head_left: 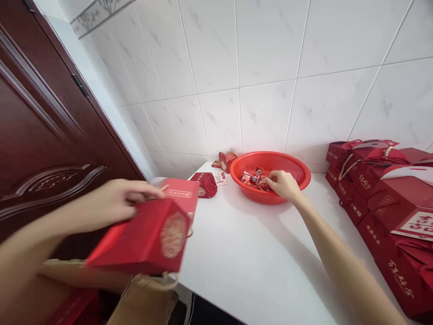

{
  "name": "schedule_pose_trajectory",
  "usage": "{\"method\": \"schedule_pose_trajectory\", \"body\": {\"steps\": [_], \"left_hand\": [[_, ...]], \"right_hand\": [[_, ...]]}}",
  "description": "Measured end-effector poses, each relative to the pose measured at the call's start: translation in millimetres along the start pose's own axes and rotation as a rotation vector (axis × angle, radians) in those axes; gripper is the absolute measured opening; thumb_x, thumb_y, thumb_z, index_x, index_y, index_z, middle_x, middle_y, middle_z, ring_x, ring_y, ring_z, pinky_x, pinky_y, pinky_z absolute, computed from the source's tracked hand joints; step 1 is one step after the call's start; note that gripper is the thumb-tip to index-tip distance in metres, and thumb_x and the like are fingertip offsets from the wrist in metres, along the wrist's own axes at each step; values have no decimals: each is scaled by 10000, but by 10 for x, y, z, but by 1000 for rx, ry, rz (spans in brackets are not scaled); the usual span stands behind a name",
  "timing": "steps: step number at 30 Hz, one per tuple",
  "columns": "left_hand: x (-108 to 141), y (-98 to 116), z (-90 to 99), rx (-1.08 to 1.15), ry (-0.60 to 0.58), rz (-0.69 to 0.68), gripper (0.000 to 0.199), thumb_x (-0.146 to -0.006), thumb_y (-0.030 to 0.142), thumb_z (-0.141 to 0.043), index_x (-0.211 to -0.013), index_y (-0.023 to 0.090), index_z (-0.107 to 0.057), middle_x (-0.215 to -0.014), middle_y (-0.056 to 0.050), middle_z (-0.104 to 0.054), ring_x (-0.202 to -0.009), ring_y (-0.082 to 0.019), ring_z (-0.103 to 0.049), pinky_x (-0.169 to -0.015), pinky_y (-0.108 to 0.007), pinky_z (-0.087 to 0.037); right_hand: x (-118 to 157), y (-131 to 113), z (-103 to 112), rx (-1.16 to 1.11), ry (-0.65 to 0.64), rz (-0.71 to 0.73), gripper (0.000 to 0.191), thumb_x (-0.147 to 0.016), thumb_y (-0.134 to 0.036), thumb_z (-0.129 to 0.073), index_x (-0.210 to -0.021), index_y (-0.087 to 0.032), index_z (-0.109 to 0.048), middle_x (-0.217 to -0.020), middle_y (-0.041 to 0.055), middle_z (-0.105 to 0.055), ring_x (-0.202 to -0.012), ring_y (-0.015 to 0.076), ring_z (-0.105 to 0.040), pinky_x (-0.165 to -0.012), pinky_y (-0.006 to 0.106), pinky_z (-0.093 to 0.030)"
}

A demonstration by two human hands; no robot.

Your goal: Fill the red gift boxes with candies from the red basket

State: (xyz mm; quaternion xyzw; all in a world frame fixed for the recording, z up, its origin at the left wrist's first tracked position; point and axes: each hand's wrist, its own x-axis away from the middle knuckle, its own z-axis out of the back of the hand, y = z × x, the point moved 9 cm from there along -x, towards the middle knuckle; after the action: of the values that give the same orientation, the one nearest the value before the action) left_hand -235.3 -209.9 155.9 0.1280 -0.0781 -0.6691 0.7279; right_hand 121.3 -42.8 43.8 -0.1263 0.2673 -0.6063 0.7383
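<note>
A red paper gift box (145, 239) with a round gold emblem and a cord handle is gripped from above by my left hand (111, 203). It is tilted and slightly blurred, over the table's left edge and an open cardboard carton (145, 300). My right hand (283, 184) reaches into a red plastic basket (274, 196), its fingertips pinched together at the wrapped candies (253, 177) on the bottom. Exactly how much candy lies between those fingers is hidden.
Stacked red gift boxes (361, 185) line the table's right side. Beside the basket lie a small red box (205, 185), a printed card (221, 178) and another small red item (228, 159). A tiled wall (264, 108) backs the white table (257, 253); a dark wooden door (50, 113) stands left.
</note>
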Motion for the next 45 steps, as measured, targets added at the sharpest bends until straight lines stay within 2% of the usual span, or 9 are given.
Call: {"method": "schedule_pose_trajectory", "body": {"steps": [3, 8, 12, 16, 21, 26, 30, 37, 45], "left_hand": [[-281, 376, -425, 94, -192, -207, 500, -625, 178, -497, -1043, 235, -765, -1151, 6, -736, -1015, -220, -683, -890, -288, -544], [-680, 681, -881, -16, -106, -381, 420, -644, 258, -533, -995, 244, -765, -1022, -37, -736, -910, -239, -684, -804, -318, -549], [-739, 723, -1020, 4, -99, -383, 382, -669, 263, -554, -984, 233, -767, -1028, -50, -734, -925, -246, -681, -803, -326, -547], [-722, 825, -1075, 101, -115, -333, 337, -695, 247, -562, -961, 219, -768, -970, -50, -765, -911, -265, -694, -809, -348, -551], [-728, 1025, -1241, 171, -146, -366, 258, -748, 322, -603, -923, 211, -756, -935, -49, -776, -910, -280, -711, -813, -372, -553], [-712, 1032, -1517, 357, -311, -440, 397, -786, 442, -687, -1103, 206, -726, -1079, -59, -761, -999, -263, -706, -858, -352, -570], [-614, 1015, -1686, 562, -458, -494, 593, -805, 511, -704, -1314, 225, -605, -1364, -88, -642, -1265, -280, -600, -991, -389, -550], [-310, 1155, -1785, 275, -267, -562, 1052, -684, 555, -814, -1558, 276, -299, -1569, -151, -385, -1422, -388, -406, -1061, -516, -491], [-435, 1013, -1969, 294, -200, -458, 954, -773, 541, -746, -1556, 254, -283, -1542, -171, -434, -1401, -382, -444, -1068, -525, -467]], "right_hand": [[53, -28, 73, 11, 10, 48, 233, -878, -303, -531, -671, -208, -582, -734, 41, -683, -699, 185, -585, -586, 267, -328], [44, -139, 195, -2, 48, 149, 211, -860, -293, -541, -673, -203, -579, -710, 42, -688, -662, 172, -574, -595, 267, -345], [97, -415, 188, -163, 62, 248, 206, -862, -295, -549, -684, -198, -588, -719, 32, -695, -683, 167, -606, -647, 265, -396], [352, -964, -28, -353, -129, 406, 234, -904, -391, -558, -802, -193, -628, -808, 32, -711, -749, 169, -640, -693, 263, -440], [689, -1345, -307, -84, -286, 441, 457, -795, -499, -722, -1148, -235, -598, -953, 68, -689, -835, 243, -648, -685, 306, -433], [761, -1111, -471, 53, -418, 351, 475, -813, -473, -721, -1189, -217, -585, -983, 88, -675, -865, 262, -645, -646, 299, -407], [720, -864, -539, 19, -481, 313, 428, -814, -461, -728, -1147, -221, -607, -1078, 93, -668, -968, 280, -641, -705, 312, -433], [729, -629, -663, -365, -384, 248, 502, -865, -438, -674, -1291, -209, -539, -1267, 124, -630, -1116, 288, -615, -898, 410, -485], [790, -294, -825, -709, -282, -7, 471, -891, -354, -610, -1320, -225, -462, -1282, 83, -643, -1125, 239, -634, -943, 391, -514]]}}
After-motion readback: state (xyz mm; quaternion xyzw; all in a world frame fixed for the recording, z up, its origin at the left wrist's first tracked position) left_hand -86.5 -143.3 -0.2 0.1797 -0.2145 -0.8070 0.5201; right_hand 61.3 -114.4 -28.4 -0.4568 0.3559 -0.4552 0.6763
